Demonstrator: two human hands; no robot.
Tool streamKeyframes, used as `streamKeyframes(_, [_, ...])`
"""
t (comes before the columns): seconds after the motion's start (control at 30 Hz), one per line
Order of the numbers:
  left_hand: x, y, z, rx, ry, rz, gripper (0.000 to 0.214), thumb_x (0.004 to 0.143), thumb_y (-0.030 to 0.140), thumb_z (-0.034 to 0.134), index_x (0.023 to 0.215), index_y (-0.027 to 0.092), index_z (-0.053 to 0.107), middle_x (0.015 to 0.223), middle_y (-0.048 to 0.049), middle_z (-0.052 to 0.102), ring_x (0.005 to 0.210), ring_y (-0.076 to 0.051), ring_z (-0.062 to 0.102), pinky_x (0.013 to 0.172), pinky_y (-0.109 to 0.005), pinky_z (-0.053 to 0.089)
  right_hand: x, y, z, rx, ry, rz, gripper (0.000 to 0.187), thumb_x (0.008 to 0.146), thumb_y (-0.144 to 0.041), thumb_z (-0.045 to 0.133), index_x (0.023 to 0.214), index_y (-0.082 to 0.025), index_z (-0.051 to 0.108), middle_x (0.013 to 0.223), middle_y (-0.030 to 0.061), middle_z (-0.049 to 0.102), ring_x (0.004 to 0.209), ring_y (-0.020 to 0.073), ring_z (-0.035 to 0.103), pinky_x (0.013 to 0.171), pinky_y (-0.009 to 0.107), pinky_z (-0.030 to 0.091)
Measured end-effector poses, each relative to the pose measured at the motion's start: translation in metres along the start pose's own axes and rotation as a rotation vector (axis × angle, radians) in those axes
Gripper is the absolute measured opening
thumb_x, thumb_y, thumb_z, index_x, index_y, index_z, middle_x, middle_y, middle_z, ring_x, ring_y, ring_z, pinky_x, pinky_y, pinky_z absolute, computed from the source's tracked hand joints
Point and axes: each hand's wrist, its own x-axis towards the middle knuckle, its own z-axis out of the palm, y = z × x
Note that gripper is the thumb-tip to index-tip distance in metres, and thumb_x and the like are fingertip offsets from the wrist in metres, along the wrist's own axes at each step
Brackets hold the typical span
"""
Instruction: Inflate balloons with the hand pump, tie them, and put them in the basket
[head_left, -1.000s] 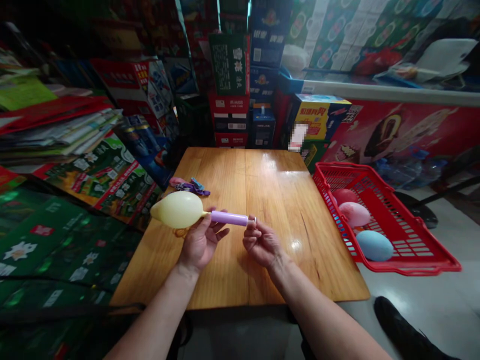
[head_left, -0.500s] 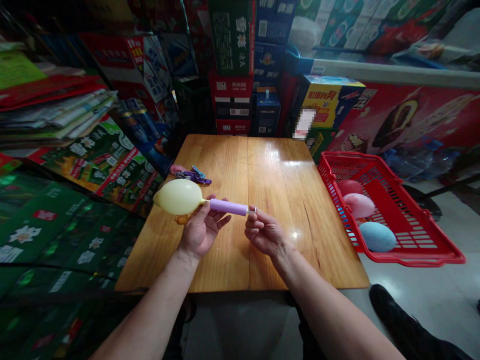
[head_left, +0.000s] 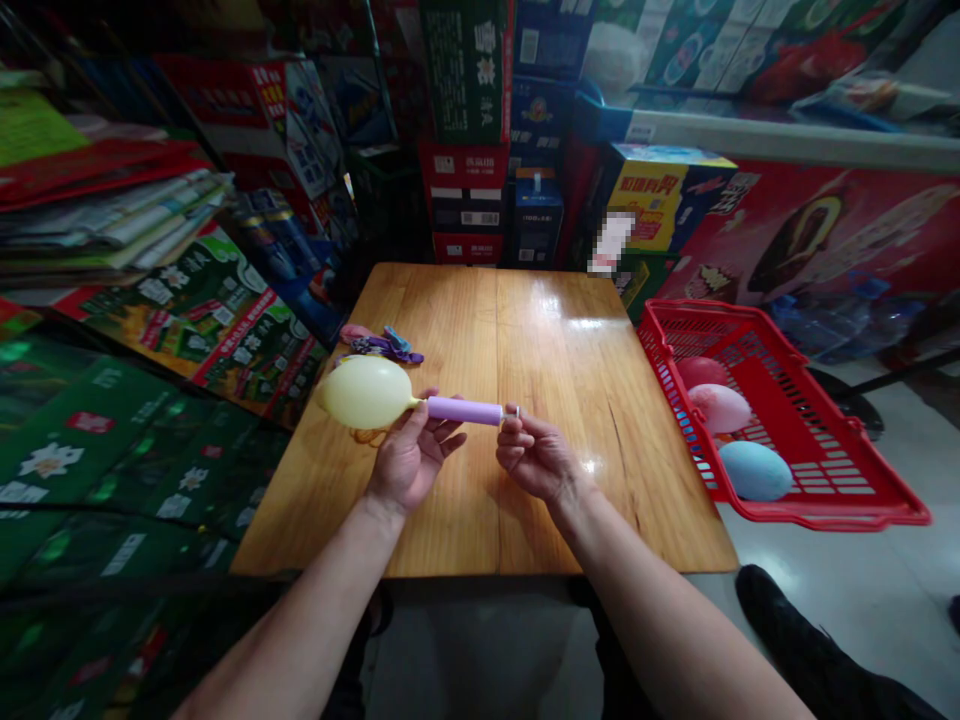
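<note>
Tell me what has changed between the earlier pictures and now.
The view tilted, so everything sits higher in frame. The fingertips of the right hand shifted toward the end of the purple hand pump. Nothing was let go: the left hand still holds the pump and yellow balloon; the basket stayed.

Only 雪花 legible — large white characters on the green carton (head_left: 466, 70); other box print too blurred to read.
</note>
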Motion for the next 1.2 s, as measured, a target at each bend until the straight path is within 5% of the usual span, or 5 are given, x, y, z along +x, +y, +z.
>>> streamKeyframes(0.13, [-0.001,-0.006,0.003,-0.026,-0.007,-0.026,0.028,0.091,0.027,0.069,0.118,0.021,0.068,0.118,-0.0148,0.073,0.099,-0.023,0.072,0.08,-0.033,0.059,0.0,0.002,0.001,-0.012,0.015,0.041,0.006,0.093,-0.01,0.062,0.097,-0.015,0.064,0.072,-0.0017,0.065,0.05,0.0035,0.048,0.05,0.014,0.043])
streamKeyframes(0.37, [0.008,0.026,-0.005,-0.055,0.049,0.108,0.026,0.091,0.028,0.068,0.115,0.018,0.069,0.114,-0.0148,0.074,0.096,-0.02,0.072,0.077,-0.028,0.059,-0.006,-0.019,0.005,-0.027,-0.08,-0.062,0.006,0.093,-0.011,0.062,0.097,-0.014,0.064,0.068,-0.0048,0.063,0.047,0.0018,0.046,0.048,0.013,0.04])
streamKeyframes(0.63, [0.002,-0.008,-0.001,-0.008,0.037,-0.019,0.028,0.091,0.027,0.068,0.118,0.02,0.068,0.113,-0.014,0.074,0.096,-0.022,0.072,0.078,-0.033,0.06,0.008,0.011,-0.011,0.037,0.005,0.042,0.008,0.092,-0.009,0.061,0.098,-0.015,0.063,0.073,-0.0009,0.067,0.049,0.0033,0.05,0.05,0.015,0.042])
streamKeyframes(0.9, [0.013,0.022,-0.013,-0.059,0.159,0.097,0.026,0.093,0.026,0.064,0.117,0.017,0.068,0.109,-0.0146,0.075,0.09,-0.019,0.072,0.072,-0.026,0.059,0.002,-0.016,-0.002,-0.003,-0.02,-0.026,0.008,0.095,-0.01,0.056,0.097,-0.014,0.063,0.068,-0.0031,0.064,0.047,0.0027,0.047,0.048,0.014,0.042])
streamKeyframes(1.2, [0.0,-0.004,-0.004,-0.058,0.066,-0.039,0.024,0.092,0.025,0.066,0.115,0.019,0.069,0.112,-0.0154,0.074,0.097,-0.021,0.072,0.08,-0.032,0.059,0.004,0.004,-0.006,-0.073,-0.007,0.05,0.01,0.091,-0.011,0.065,0.1,-0.014,0.063,0.071,-0.0019,0.065,0.049,0.003,0.047,0.049,0.013,0.042])
